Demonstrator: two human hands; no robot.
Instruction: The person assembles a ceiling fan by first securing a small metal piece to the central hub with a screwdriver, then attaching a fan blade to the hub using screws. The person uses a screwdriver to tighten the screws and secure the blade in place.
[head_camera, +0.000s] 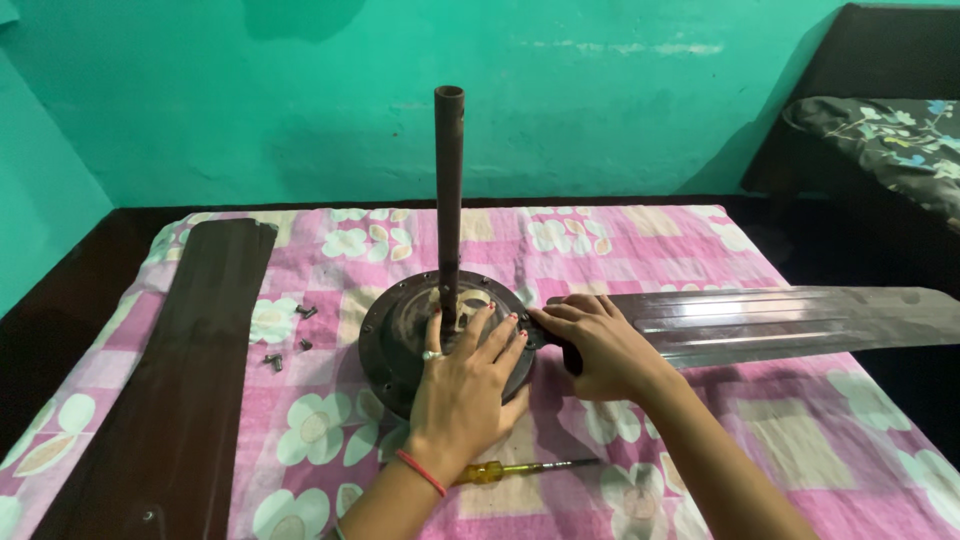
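Nearest the camera: two bare forearms reaching fwd over a pink floral cloth (640, 250), w/ a yellow-handled screwdriver (520, 468) lying on the cloth between them, untouched. Left hand (468, 385) lies flat, fingers spread, pressing on a dark round fan motor housing (395, 340) at centre; its rod (449, 200) stands upright just beyond the fingertips. Right hand (595, 340) is closed around the root of a grey fan blade (780, 322), right where it meets the housing rim. Blade's long axis runs out to the right, away from both hands; right hand is the nearer. A detached brown blade (180, 370) lies at left, lengthwise; small loose screws (290, 335) sit between it & the housing.
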